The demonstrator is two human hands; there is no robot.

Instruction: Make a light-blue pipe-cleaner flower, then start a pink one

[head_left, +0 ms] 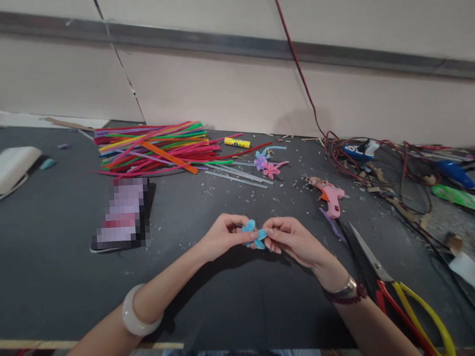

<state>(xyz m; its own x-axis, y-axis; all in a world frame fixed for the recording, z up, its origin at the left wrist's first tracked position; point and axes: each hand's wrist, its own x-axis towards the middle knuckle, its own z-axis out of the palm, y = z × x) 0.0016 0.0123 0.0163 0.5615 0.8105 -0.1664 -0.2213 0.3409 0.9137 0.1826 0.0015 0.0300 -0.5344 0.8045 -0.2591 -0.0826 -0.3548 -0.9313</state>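
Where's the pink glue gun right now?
In the head view, the pink glue gun lies right of centre, beyond the right hand and beside a purple strip.

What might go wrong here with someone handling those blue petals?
The left hand and right hand pinch the small blue petals, so a hard squeeze might bend them.
The scissors lie close to the right arm, so a careless reach could knock them.
The glue gun might burn a finger if it's hot, which I can't tell.
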